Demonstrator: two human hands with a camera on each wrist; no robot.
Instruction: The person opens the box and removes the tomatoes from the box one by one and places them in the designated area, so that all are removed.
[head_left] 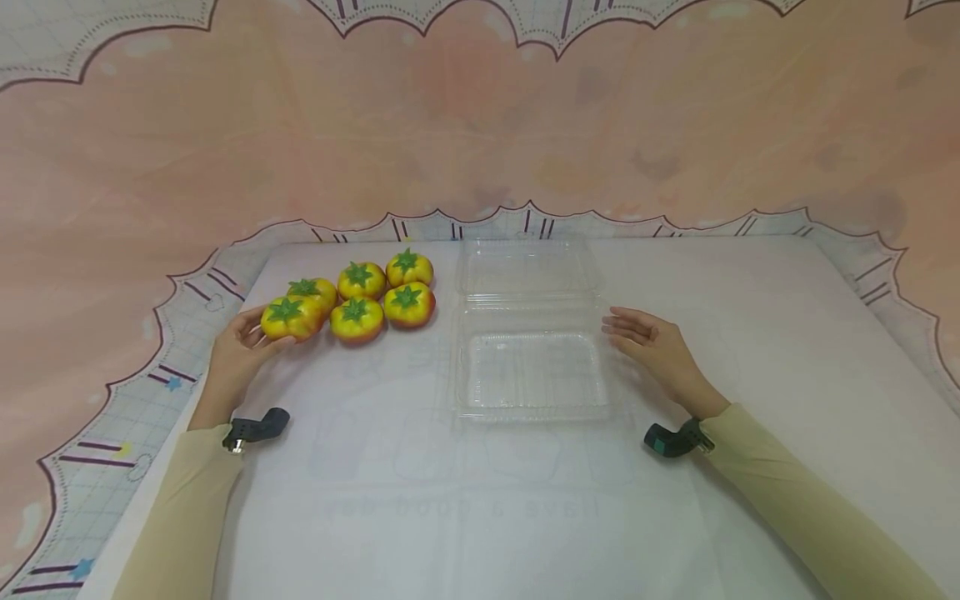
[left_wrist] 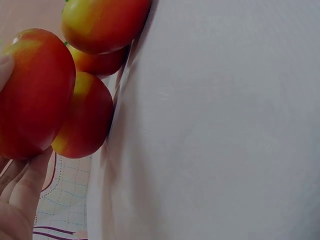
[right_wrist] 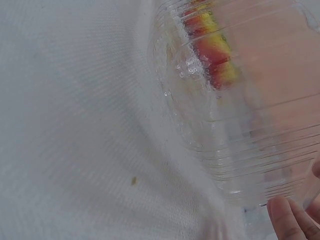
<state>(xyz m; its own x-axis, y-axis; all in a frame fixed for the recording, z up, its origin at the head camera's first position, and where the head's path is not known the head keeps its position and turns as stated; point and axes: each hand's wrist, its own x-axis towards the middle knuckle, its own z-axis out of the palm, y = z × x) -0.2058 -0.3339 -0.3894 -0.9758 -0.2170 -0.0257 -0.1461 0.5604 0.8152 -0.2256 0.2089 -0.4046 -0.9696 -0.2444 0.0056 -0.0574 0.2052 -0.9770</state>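
My left hand (head_left: 238, 346) grips a yellow-and-red tomato (head_left: 291, 319) with a green star-shaped top, thumb on the near side and fingers on the far side. In the left wrist view, that tomato (left_wrist: 37, 95) looms large, its red underside showing; whether it touches the cloth I cannot tell. Right behind it is another tomato (head_left: 313, 292). Beside the right edge of an open clear plastic clamshell box (head_left: 532, 412), my right hand (head_left: 656, 346) has its fingers extended. Its fingertips (right_wrist: 281, 212) are at the box's rim (right_wrist: 240, 200) in the right wrist view, touching or nearly so.
Several more tomatoes (head_left: 357, 319) stand in two rows between the left hand and the box. The box's lid (head_left: 525, 267) lies folded back toward the far edge. A white cloth (head_left: 450, 517) covers the table, and a patterned peach curtain (head_left: 480, 133) hangs behind.
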